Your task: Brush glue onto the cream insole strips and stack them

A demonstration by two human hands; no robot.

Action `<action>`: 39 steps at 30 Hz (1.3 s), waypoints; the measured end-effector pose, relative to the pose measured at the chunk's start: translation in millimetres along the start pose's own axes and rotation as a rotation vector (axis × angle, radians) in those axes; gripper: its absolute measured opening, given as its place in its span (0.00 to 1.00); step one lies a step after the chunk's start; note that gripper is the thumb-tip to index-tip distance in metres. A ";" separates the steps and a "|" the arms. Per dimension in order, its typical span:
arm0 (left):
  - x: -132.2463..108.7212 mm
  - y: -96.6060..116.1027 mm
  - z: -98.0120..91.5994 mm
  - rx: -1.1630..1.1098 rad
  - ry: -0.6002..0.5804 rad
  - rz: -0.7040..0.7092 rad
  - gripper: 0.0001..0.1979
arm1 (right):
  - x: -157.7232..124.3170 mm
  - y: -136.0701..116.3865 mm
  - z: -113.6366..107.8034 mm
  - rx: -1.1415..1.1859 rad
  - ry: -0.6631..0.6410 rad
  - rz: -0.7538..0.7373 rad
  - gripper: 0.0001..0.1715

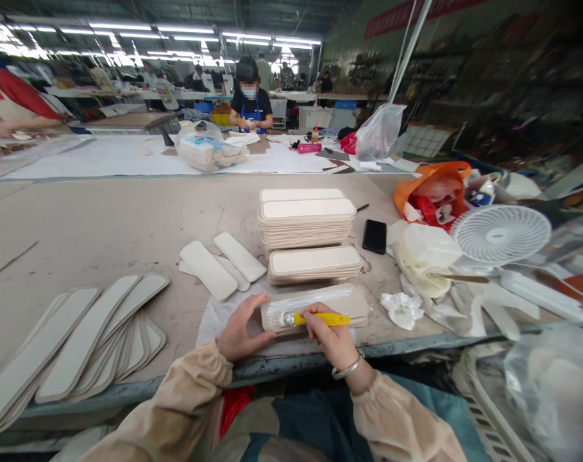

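My right hand [332, 337] is closed around the yellow handle of a paintbrush [322, 319]. The brush's bristles rest near the left end of the top piece in a low stack of beige rounded strips [342, 298], where wet-looking white streaks show. At that stack's left end is my left hand [243, 328], thumb and fingers spread apart, close against its edge. Just behind stand a short stack of white-topped strips [315, 259] and a taller one [308, 208]. Loose white strips [208, 269] lie to the left.
Long white strips [74, 340] fan out at the table's left. To the right are a phone [374, 236], crumpled white paper [401, 310], a plastic tub [428, 247], a white fan [500, 234] and an orange bag [433, 186]. A co-worker [251, 102] stands beyond the far table.
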State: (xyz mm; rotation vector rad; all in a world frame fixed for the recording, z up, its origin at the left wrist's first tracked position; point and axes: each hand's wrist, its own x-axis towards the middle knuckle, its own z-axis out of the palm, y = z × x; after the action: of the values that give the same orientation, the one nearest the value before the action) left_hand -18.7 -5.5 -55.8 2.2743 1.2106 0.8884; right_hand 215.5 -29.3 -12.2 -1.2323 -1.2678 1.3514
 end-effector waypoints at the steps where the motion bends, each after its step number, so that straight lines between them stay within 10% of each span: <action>1: 0.0 0.3 -0.3 0.011 -0.002 -0.002 0.37 | -0.1 -0.2 -5.5 -0.006 0.017 0.004 0.14; 18: 0.7 1.6 -1.6 0.114 -0.013 -0.038 0.31 | -10.5 -10.0 -118.6 -0.281 0.453 0.003 0.13; 39: -0.4 -0.4 -0.9 0.063 -0.003 -0.010 0.33 | -11.6 -9.5 -115.1 -0.314 0.576 -0.065 0.14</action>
State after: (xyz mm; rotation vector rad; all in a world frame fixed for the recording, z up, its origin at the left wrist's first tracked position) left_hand -19.6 -5.5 -55.5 2.3154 1.2648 0.8548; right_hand 330.9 -26.4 0.1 -1.6321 -1.1067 0.6810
